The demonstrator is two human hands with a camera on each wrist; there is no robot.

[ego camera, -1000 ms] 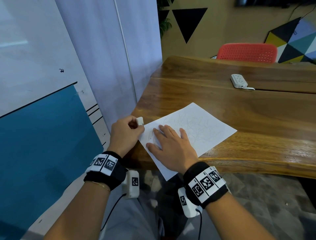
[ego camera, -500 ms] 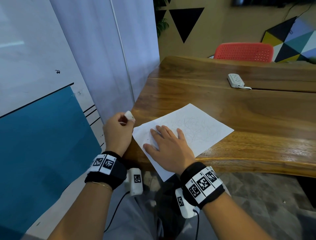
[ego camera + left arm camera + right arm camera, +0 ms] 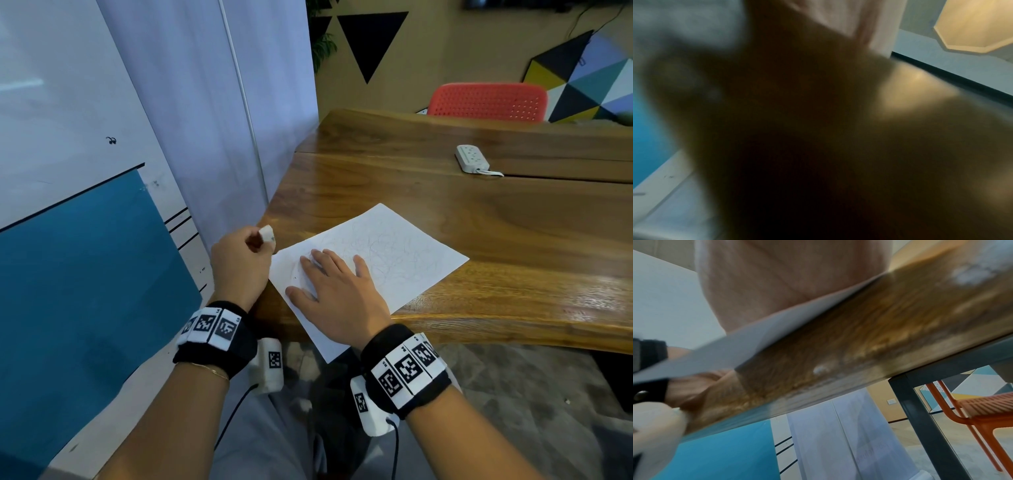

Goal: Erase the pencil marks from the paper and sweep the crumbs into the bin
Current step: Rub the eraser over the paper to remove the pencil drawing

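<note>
A white sheet of paper [image 3: 394,253] with faint pencil scribbles lies at the near left corner of the wooden table [image 3: 479,219], one corner hanging over the front edge. My right hand [image 3: 329,277] lies flat on the paper with its fingers spread, pressing it down. My left hand [image 3: 239,260] is just off the table's left edge and pinches a small white eraser [image 3: 266,235], held a little above the paper's left corner. The left wrist view is dark and blurred. From below, the right wrist view shows the paper's overhanging part [image 3: 735,350] and the table edge [image 3: 879,337]. No bin is visible.
A white power strip [image 3: 471,158] with a cable lies far back on the table. A red chair [image 3: 486,101] stands behind it. A white and blue wall panel [image 3: 85,240] and a pale curtain [image 3: 212,102] are close on the left.
My left hand with the eraser has lifted away from the paper's corner and moved slightly left. My right hand stays flat on the paper.
</note>
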